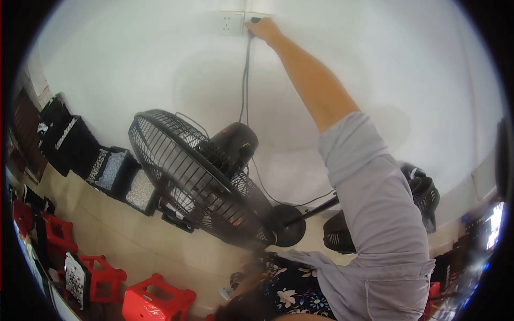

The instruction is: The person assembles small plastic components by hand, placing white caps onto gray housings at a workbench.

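Plug (256, 20) sits high on the wall (134, 64) in my head view, just right of the white socket plate (231, 24), with cords (246, 75) hanging toward the black fan (201, 174). I have the right hand (265, 31) closed around it. It is already up at the wall; whether fully seated, I cannot tell. The left hand is out of view.

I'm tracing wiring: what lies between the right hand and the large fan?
The head view shows dark cords between the right hand and the fan, before the pale wall.
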{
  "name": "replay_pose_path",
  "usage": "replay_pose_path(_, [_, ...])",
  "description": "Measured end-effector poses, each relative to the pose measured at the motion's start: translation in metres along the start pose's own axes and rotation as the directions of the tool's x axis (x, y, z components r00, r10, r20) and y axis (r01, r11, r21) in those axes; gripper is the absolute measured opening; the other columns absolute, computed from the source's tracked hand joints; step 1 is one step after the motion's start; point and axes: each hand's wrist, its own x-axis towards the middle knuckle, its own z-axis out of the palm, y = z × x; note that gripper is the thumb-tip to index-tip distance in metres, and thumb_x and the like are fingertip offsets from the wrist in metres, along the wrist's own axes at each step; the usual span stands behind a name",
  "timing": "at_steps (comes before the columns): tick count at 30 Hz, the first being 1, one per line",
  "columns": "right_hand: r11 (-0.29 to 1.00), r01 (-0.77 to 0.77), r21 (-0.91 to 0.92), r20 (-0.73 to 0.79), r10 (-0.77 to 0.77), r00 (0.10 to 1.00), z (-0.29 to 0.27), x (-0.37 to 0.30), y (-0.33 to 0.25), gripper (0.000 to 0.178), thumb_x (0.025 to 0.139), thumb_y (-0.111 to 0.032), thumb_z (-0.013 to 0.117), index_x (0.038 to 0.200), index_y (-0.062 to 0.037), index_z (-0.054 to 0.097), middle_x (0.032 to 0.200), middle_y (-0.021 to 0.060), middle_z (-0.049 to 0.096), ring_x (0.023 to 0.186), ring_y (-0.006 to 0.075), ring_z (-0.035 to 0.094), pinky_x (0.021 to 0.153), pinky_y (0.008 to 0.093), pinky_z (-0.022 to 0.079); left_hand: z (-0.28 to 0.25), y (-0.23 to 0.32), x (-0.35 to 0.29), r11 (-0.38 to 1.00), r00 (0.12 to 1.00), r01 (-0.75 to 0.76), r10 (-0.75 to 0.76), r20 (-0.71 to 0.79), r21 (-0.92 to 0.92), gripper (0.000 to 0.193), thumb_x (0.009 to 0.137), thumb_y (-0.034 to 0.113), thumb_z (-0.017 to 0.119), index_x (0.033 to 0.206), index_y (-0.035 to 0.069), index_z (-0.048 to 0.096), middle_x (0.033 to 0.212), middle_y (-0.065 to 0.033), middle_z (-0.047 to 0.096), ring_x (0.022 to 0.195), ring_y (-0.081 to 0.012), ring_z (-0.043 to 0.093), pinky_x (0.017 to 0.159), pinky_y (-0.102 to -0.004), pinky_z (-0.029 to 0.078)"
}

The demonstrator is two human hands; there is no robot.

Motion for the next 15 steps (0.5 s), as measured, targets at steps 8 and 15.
replay_pose_path(8, [0.691, 0.361, -0.626, 0.098, -0.389, 0.916, 0.047, 0.082, 0.043, 0.01, 0.067, -0.018, 0.062, 0.065, -0.0115, 0.068, 0.07, 0.0134, 0.065, 0.065, 0.0267, 0.064, 0.058, 0.0378, 0.051, 0.04, -0.025, -0.031, 0.985, 0.992, 0.123, -0.121, 0.019, -0.118, 0.034, 0.086, 0.023, 0.057, 0.115, 0.006, 0.055, 0.107, -0.0109, 0.061, 0.095, -0.0211, 0.058, 0.084, -0.0299, 0.044])
replay_pose_path(15, [0.579, 0.453, -0.678, 0.081, -0.553, 0.829, 0.062, 0.08, 0.058, 0.008, 0.066, -0.017, 0.063, 0.062, -0.0114, 0.067, 0.069, 0.0119, 0.065, 0.063, 0.0265, 0.064, 0.056, 0.0375, 0.05, 0.019, -0.023, -0.037, 0.978, 0.98, 0.196, -0.194, 0.036, -0.07, 0.034, 0.085, 0.021, 0.058, 0.116, 0.006, 0.054, 0.108, -0.0107, 0.06, 0.096, -0.0205, 0.058, 0.085, -0.0294, 0.043])
